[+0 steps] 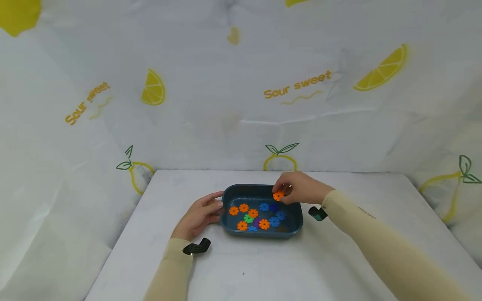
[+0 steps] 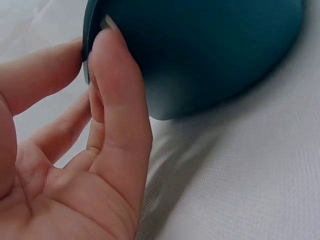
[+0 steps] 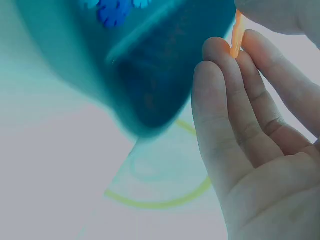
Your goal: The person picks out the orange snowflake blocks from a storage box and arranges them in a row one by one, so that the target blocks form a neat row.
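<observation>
Pinching orange disc (image 1: 278, 196) with right hand (image 1: 301, 187) — over back right of tray (image 1: 260, 235) | gripping left end of tray with left hand (image 1: 198, 215) | with more discs (image 1: 264, 224) inside tray

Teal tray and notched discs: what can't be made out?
Blue notched discs: head view, exact count unclear; overlapping and dark against the tray.
Brownish patch in the tray: head view, too dim to identify.
Orange notched disc in the right hand: right wrist view, face hidden, seen edge-on.
Tray's contents: left wrist view, hidden by the tray itself.
Right sleeve print: head view, too small to read.
</observation>
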A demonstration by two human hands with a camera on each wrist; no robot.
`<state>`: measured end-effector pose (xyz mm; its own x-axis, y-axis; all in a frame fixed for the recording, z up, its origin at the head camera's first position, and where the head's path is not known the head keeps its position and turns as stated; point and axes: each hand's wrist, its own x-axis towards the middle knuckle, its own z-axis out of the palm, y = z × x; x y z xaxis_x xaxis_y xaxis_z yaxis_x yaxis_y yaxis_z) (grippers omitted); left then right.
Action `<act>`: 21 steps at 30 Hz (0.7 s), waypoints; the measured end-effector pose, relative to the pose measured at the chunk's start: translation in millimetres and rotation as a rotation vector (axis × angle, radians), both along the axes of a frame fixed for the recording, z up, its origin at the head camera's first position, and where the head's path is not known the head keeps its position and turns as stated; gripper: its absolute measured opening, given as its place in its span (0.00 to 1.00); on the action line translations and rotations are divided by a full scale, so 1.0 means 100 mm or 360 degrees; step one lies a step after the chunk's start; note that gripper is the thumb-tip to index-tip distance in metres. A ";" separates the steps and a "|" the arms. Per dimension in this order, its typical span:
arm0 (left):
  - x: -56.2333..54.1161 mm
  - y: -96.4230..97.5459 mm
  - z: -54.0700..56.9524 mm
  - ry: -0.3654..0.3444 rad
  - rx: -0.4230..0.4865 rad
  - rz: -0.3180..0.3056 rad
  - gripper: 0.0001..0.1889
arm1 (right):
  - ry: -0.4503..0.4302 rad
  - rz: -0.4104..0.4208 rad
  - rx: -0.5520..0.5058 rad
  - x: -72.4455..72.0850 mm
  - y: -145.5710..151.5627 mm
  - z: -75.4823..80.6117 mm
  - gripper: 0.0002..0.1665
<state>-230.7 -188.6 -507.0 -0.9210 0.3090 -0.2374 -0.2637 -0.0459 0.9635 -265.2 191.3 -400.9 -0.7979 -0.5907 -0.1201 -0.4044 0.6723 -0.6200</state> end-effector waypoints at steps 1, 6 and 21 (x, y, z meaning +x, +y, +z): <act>0.00 -0.01 -0.01 -0.0009 0.0013 0.0004 0.31 | -0.0005 -0.0030 -0.0038 0.03 0.07 0.00 0.13; 0.02 -0.02 -0.02 -0.0036 0.0051 0.0004 0.32 | 0.0059 -0.0182 -0.0199 0.19 0.45 -0.05 0.15; 0.05 -0.01 -0.04 -0.0027 0.0093 -0.0029 0.32 | 0.0098 -0.0646 -0.0234 0.58 1.13 -0.53 0.17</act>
